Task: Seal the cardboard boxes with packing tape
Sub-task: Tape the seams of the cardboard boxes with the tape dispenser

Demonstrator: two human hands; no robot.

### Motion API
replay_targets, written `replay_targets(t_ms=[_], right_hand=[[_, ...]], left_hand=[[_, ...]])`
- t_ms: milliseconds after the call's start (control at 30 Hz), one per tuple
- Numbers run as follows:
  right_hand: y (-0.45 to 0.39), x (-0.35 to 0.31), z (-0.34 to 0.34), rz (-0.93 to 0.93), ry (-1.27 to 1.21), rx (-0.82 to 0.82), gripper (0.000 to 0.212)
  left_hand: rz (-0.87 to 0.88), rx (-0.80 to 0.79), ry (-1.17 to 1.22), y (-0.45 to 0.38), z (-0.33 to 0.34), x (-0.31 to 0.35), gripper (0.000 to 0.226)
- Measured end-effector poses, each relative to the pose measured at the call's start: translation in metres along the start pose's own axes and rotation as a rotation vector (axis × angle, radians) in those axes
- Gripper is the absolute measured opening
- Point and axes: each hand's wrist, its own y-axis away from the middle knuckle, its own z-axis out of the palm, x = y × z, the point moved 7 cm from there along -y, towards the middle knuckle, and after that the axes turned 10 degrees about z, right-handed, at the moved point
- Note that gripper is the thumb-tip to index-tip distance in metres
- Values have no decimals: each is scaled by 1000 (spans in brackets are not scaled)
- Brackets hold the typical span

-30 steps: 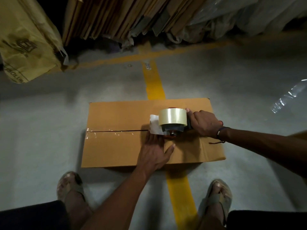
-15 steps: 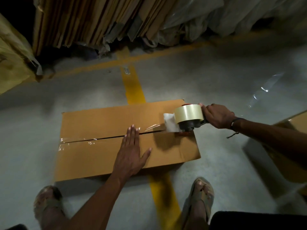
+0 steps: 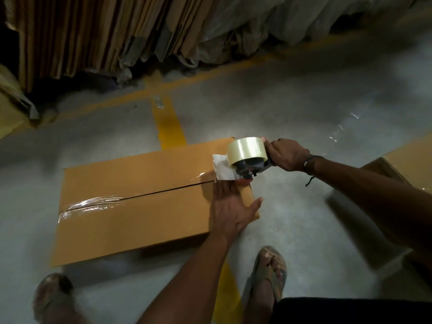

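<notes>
Tape gun at the flat brown cardboard box's (image 3: 140, 206) right edge, bare grey concrete floor (image 3: 292, 108) beyond.
Right hand (image 3: 286, 154) grasps the clear-roll tape dispenser (image 3: 245, 157); left hand (image 3: 230, 206), fingers released, presses the glossy taped seam.

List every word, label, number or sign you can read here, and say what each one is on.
No text can be read in this view.
Small label on the yellow floor stripe: too small and blurred to read.
White tab on the tape dispenser: no legible print.
Cardboard box: plain top, no print visible.
Flat cardboard sheets stacked behind: no markings legible.
</notes>
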Motion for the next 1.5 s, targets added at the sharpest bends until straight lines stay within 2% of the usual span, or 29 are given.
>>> replay_targets(t_ms=[100, 233, 367, 467, 600, 733, 833, 900, 933, 1000, 1100, 1167, 1267, 1500], right_hand=[[-2, 4, 2, -20, 2, -1, 76], [-2, 9, 6, -29, -21, -35, 79], [5, 48, -10, 2, 59, -21, 75], [13, 74, -10, 50, 125, 4, 78], [8, 64, -1, 17, 140, -22, 77], [-1, 55, -1, 15, 153, -64, 79], [-3, 51, 4, 72, 92, -155, 80], [-5, 48, 4, 99, 97, -195, 78], [-5, 45, 2, 106, 118, -202, 75], [-7, 39, -1, 104, 171, -189, 71], [-6, 33, -1, 103, 223, -140, 72], [-4, 31, 0, 103, 223, -117, 70], [-3, 29, -1, 111, 236, -83, 72], [-1, 24, -3, 117, 295, -35, 72]], left_hand=[[-12, 53, -26, 2, 7, 1, 89], [-11, 8, -74, 1, 10, 0, 95], [-81, -61, 12, 1, 14, -4, 112], [-117, -94, -16, -2, 19, -9, 112], [-177, -74, 68, -7, 9, -9, 112], [-419, 93, 461, -25, -21, -4, 100], [-701, 32, 700, -49, -30, 1, 130], [-826, -84, 731, -65, -24, 3, 154], [-863, -141, 749, -72, -17, 3, 157], [-917, -161, 843, -89, 10, -14, 155], [-965, -45, 894, -92, 15, -23, 156], [-943, 29, 935, -83, -13, 1, 138], [-909, 34, 940, -78, -13, 7, 119], [-899, 95, 1029, -77, -13, 5, 119]])
